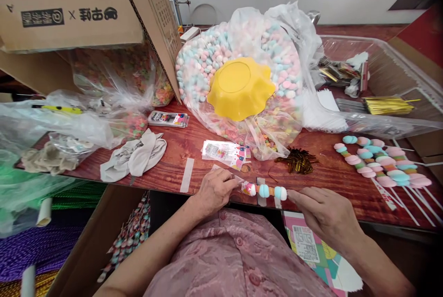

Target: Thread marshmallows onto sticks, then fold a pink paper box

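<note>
We saw both hands pinching 1 candy skewer point(268, 190) at the near table point(173, 158) edge: left hand point(215, 190) gripped its wrapped end, right hand point(325, 216) its stick. Finished skewers point(380, 163) lay far right.

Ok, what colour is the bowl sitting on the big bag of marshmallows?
Yellow; the bowl shows best in the head view.

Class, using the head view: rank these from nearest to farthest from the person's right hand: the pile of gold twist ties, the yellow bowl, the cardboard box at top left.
From the right hand:
1. Pile of gold twist ties, just beyond the hand on the table.
2. Yellow bowl, farther back, lying on the big candy bag.
3. Cardboard box, far corner on the left.
</note>
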`<state>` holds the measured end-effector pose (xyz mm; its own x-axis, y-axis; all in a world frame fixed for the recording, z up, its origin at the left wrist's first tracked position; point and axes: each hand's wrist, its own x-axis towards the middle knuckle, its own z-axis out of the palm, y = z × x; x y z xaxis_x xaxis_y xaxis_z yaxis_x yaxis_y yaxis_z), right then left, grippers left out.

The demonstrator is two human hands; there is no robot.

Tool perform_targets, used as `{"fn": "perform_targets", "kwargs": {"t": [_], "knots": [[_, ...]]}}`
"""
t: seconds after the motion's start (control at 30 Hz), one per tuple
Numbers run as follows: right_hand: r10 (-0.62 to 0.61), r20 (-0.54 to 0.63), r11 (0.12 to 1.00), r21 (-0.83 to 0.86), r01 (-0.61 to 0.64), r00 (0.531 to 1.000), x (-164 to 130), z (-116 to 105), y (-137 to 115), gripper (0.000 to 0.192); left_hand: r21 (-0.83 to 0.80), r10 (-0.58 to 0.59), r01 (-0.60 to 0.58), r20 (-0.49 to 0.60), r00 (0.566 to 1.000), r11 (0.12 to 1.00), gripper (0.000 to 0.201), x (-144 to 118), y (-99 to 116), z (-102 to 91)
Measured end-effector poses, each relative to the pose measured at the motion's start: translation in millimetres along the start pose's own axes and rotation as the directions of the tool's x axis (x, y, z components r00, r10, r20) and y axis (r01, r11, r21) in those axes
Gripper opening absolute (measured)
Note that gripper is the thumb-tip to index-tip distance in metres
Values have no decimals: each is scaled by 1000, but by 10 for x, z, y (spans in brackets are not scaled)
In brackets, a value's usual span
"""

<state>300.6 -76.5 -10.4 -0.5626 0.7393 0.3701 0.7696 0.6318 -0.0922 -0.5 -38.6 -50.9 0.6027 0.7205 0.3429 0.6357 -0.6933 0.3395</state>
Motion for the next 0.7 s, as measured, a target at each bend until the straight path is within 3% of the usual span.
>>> {"fn": "perform_targets", "kwargs": {"t": [0.2,0.33,0.5,0.6,0.7], "knots": [[123,62,984,121,-130,990,35,100,46,25,-75,-4,6,29,1000,997,23,-8,-31,-12],[84,101,954,280,-110,991,62,134,-12,23,-138,-3,3,-3,1000,990,22,2,-13,-18],[139,-18,910,397,-120,990,128,187,-68,15,-158,-26,22,-25,999,987,21,59,-2,-102],[121,-100,892,446,-65,988,191,203,-99,15,-33,49,-47,64,997,998,48,122,-43,-176],[85,-174,922,388,-11,981,276,201,-160,16,88,89,-107,187,978,990,32,184,-93,-226]]}}
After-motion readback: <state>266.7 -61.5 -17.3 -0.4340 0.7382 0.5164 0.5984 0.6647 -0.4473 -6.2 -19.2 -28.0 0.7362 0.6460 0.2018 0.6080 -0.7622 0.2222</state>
